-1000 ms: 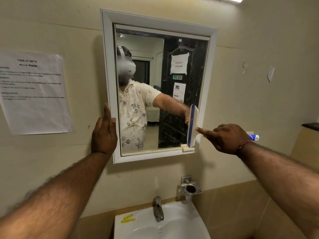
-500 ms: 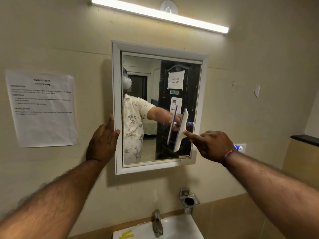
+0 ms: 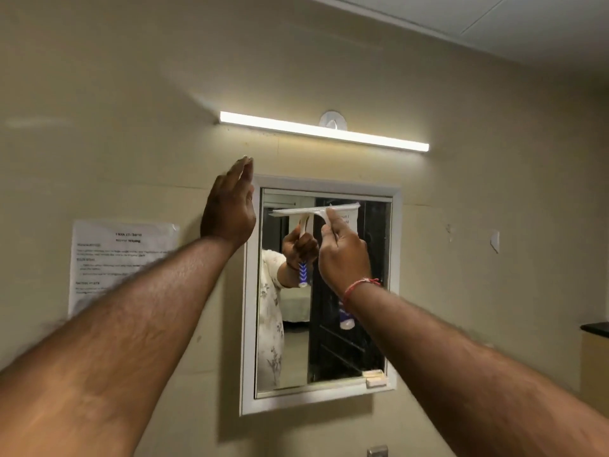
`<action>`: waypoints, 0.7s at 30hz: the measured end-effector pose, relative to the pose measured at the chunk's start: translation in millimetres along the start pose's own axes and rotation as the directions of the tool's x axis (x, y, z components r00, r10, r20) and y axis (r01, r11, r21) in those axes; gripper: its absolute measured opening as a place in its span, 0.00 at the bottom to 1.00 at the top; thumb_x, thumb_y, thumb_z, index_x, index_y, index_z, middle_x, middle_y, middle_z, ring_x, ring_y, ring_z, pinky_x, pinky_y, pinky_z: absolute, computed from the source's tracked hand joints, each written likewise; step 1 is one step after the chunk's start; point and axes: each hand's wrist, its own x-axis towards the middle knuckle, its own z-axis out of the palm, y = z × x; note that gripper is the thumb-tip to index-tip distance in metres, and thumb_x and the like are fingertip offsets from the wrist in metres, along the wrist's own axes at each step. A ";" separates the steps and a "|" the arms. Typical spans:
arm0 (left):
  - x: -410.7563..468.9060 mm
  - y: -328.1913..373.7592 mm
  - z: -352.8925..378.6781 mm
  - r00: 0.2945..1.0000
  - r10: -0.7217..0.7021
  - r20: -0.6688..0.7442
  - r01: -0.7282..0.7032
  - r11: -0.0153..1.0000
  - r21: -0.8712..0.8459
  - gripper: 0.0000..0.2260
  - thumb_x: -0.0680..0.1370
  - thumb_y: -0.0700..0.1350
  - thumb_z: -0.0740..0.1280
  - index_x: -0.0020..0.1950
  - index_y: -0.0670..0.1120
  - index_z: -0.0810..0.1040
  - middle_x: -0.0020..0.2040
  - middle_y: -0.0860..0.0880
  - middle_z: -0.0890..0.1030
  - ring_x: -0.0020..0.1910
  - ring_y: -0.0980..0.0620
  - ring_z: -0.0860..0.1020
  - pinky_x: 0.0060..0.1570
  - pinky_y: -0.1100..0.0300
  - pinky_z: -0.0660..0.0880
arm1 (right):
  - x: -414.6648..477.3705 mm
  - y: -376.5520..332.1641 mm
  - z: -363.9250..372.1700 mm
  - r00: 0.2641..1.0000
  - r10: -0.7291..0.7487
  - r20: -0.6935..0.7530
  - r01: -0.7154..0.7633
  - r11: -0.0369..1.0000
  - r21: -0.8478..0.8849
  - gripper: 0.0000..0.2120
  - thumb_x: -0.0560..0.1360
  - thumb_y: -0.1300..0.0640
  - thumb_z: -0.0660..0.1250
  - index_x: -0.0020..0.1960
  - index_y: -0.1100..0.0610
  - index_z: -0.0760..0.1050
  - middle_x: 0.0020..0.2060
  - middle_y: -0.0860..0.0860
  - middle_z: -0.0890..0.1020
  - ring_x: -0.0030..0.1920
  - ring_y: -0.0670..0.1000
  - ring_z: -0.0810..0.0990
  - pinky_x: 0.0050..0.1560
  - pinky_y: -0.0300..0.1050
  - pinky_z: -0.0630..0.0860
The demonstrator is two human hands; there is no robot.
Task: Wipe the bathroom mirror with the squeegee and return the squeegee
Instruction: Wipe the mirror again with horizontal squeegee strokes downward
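A white-framed bathroom mirror (image 3: 349,341) hangs on the beige wall. My right hand (image 3: 344,258) grips the handle of a white squeegee (image 3: 316,211), whose blade lies level against the glass near the mirror's top edge. The blue-and-white end of the handle pokes out below my wrist. My left hand (image 3: 229,207) lies flat, fingers up, against the frame's upper left corner. The glass reflects my hand, the squeegee and a floral shirt.
A lit tube light (image 3: 324,130) runs above the mirror. A printed paper sheet (image 3: 122,262) is taped to the wall at the left. A small pale block (image 3: 375,379) sits on the frame's lower right corner. A dark counter edge (image 3: 594,328) shows far right.
My right hand has raised the squeegee from the mirror's lower right to its top and turned the blade from upright to level. My left hand slid up the frame. The view tilted upward.
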 end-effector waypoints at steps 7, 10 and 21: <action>26.3 2.7 -4.8 0.988 0.039 0.147 -0.046 0.998 0.046 0.27 0.84 0.34 0.59 0.84 0.48 0.70 0.81 0.45 0.73 0.82 0.46 0.68 0.81 0.48 0.67 | 25.6 -22.1 22.1 0.995 0.084 -0.045 -0.076 0.986 0.151 0.21 0.89 0.51 0.58 0.82 0.47 0.68 0.70 0.49 0.80 0.45 0.33 0.73 0.47 0.30 0.69; 22.6 3.8 -1.7 0.994 0.016 0.107 -0.018 1.000 0.019 0.28 0.83 0.32 0.59 0.83 0.49 0.71 0.81 0.46 0.74 0.82 0.46 0.69 0.80 0.50 0.67 | 32.8 -26.0 27.9 0.994 0.095 -0.061 -0.087 0.988 0.124 0.22 0.89 0.50 0.59 0.82 0.48 0.69 0.72 0.49 0.80 0.45 0.34 0.73 0.48 0.30 0.68; 23.5 -1.0 2.9 0.997 0.022 0.073 -0.022 1.000 0.001 0.29 0.82 0.30 0.61 0.81 0.48 0.74 0.79 0.45 0.76 0.80 0.46 0.71 0.79 0.52 0.69 | 37.3 -25.9 29.2 0.997 0.032 -0.066 -0.037 0.997 -0.070 0.21 0.89 0.50 0.59 0.81 0.48 0.70 0.63 0.49 0.85 0.46 0.44 0.85 0.44 0.38 0.81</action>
